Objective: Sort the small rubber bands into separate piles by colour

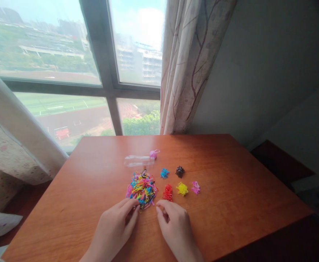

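A mixed pile of colourful small rubber bands (142,187) lies on the table. My left hand (118,222) is at the pile's near left edge, thumb and fingertips drawn together against the bands; what they pinch is too small to make out. Just right of the pile, my right hand (177,222) has its thumb and forefinger closed in a pinch, and anything between them cannot be made out. A heap of red bands (167,192) sits just beyond the right hand. Farther out are sorted heaps of yellow bands (182,189), pink bands (195,187), blue bands (164,173) and black bands (179,171).
Behind the mixed pile, a clear plastic tube-like container (139,161) lies on its side beside a pink cap with a loop (154,154). The wooden table (243,203) reaches the window (108,87) and the patterned curtain (192,65).
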`<action>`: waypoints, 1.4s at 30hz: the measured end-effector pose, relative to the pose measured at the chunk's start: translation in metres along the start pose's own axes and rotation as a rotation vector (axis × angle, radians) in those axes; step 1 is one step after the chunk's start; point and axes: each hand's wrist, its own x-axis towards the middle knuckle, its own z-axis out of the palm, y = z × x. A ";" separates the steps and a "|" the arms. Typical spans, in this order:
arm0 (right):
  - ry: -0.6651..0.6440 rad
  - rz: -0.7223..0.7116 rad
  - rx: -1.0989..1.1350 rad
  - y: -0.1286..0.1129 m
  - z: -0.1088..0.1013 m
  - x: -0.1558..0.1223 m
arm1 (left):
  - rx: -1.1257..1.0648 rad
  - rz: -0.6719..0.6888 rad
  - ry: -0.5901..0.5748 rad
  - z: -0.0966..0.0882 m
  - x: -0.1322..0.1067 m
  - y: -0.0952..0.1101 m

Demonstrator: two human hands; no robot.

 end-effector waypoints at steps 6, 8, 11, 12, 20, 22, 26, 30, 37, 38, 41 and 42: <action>-0.092 -0.007 -0.033 -0.009 0.009 -0.005 | 0.016 -0.033 0.001 0.000 -0.001 -0.002; -0.101 -0.012 -0.043 -0.009 0.009 -0.005 | 0.019 -0.028 -0.027 0.001 -0.002 -0.002; -0.099 -0.015 -0.046 -0.007 0.009 -0.006 | 0.031 -0.032 -0.065 0.002 -0.002 -0.003; -0.100 -0.013 -0.046 -0.007 0.010 -0.006 | 0.036 -0.034 -0.078 0.002 -0.002 -0.003; -0.099 -0.007 -0.021 -0.005 0.013 -0.008 | 0.017 -0.014 -0.092 0.002 -0.001 -0.006; -0.100 -0.012 -0.022 -0.005 0.012 -0.008 | 0.001 -0.013 -0.074 0.002 -0.001 -0.006; -0.111 -0.007 -0.020 -0.005 0.011 -0.009 | -0.044 -0.024 -0.042 0.002 -0.001 -0.006; -0.112 -0.001 -0.009 -0.004 0.011 -0.009 | -0.091 -0.041 -0.040 0.001 0.000 -0.005; -0.107 -0.009 -0.010 -0.005 0.011 -0.007 | -0.155 -0.067 -0.013 0.001 -0.001 -0.005; -0.106 -0.008 -0.010 -0.006 0.010 -0.007 | -0.166 -0.070 -0.014 0.001 -0.001 -0.005; -0.105 -0.008 -0.008 -0.007 0.010 -0.007 | -0.198 -0.081 -0.025 0.001 0.000 -0.003; -0.107 -0.008 -0.010 -0.007 0.009 -0.007 | -0.205 -0.085 -0.034 0.000 0.000 -0.003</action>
